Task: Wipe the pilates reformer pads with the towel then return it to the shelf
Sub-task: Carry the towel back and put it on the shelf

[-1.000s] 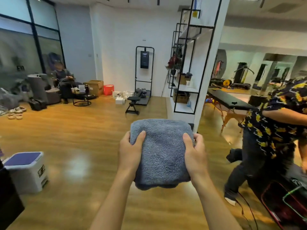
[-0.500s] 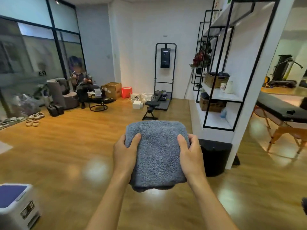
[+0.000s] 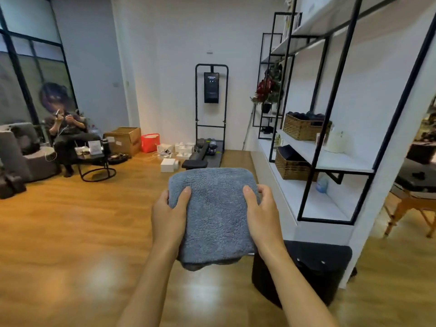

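The folded grey towel (image 3: pixel 217 215) is held in the air above the wooden floor (image 3: pixel 70 232). The left grip (image 3: pixel 168 214) clasps its left edge and the right grip (image 3: pixel 262 214) its right edge, thumbs on top. The shelf (image 3: pixel 313 204) stands near, to the right.

- A fitness studio: a broad wooden floor (image 3: pixel 70 232) spreads left of the black-framed shelf unit (image 3: pixel 349 161).
- Past the shelf unit's far end, an upright exercise machine (image 3: pixel 211 88) with a dark screen stands against the white wall.
- Right of the shelf unit stands a padded treatment table (image 3: pixel 415 182) on wooden legs.
- Wicker baskets (image 3: pixel 302 128) sit on the shelf unit's boards.
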The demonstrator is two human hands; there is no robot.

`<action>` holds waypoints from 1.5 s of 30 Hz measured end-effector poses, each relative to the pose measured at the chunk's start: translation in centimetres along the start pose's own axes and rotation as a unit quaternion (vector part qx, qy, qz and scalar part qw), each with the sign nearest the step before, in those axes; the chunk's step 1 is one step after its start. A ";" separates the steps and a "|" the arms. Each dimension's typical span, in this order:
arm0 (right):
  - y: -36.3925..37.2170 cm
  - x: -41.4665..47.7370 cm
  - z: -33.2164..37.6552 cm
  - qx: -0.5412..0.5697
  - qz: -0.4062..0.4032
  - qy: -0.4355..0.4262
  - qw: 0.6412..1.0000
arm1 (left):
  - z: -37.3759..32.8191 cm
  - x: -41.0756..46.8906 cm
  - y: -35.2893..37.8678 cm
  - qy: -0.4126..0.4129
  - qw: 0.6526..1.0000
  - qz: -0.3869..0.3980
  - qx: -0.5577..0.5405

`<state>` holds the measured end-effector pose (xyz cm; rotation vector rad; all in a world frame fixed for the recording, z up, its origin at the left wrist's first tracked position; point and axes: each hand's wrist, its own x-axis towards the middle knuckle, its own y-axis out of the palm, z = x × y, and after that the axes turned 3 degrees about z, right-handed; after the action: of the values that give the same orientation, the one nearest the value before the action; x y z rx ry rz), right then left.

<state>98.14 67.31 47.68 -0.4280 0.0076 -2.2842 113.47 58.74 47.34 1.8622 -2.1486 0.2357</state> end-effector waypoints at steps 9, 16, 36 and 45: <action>11.3 29.4 -8.8 0.030 0.001 -0.006 1.000 | 10.7 28.8 8.2 -0.002 1.000 0.007 0.005; 18.7 50.1 -14.2 0.020 -0.029 0.000 0.999 | 18.0 50.5 14.6 0.006 1.000 0.028 0.008; 11.4 88.3 -35.2 -0.059 -0.353 0.095 0.929 | 39.1 84.5 53.2 -0.039 0.940 0.338 -0.035; 3.4 90.9 -42.7 -0.077 -0.513 0.172 0.838 | 45.7 83.1 69.8 -0.063 0.845 0.531 -0.023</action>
<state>30.48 -5.74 34.40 -0.0655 0.1852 -3.4229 29.32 -22.79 35.20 0.4620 -3.0026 0.2662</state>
